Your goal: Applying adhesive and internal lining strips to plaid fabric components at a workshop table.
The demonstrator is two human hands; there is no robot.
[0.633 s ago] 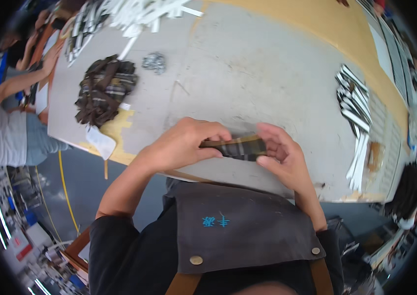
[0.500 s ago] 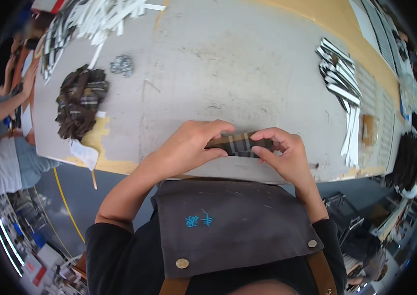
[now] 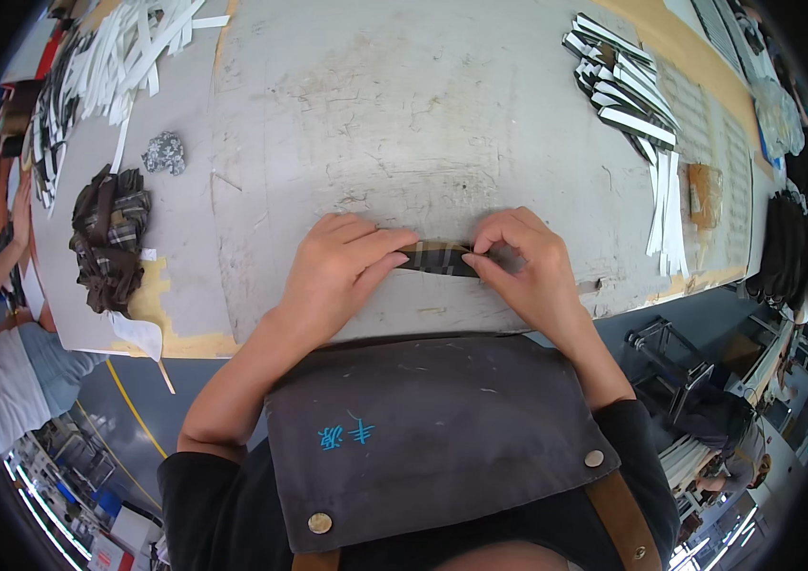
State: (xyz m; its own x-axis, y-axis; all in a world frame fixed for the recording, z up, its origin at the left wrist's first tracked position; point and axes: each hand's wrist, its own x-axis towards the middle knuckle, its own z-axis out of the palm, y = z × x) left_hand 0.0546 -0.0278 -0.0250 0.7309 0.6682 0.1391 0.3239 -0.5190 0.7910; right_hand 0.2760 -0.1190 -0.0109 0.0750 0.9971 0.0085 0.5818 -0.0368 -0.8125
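A dark plaid fabric strip (image 3: 435,258) with a brown upper edge is stretched sideways just above the near part of the worktable. My left hand (image 3: 347,265) pinches its left end between thumb and fingers. At the other end, my right hand (image 3: 526,262) pinches it the same way. Both ends of the strip are hidden under my fingertips. A bunched pile of brown plaid fabric pieces (image 3: 111,238) lies to the left of my left hand.
White strips (image 3: 128,57) heap at the far left, near a small grey speckled clump (image 3: 164,152). Black and white strips (image 3: 628,90) lie at the right, with a tape-wrapped brown block (image 3: 706,195) beside them. Another person's arm (image 3: 0,252) reaches to the table's left edge.
My view has shifted, so the table's contents sit differently in the picture. Both hands still hold the strip, now more level, with the right fingers curled closer at its end.
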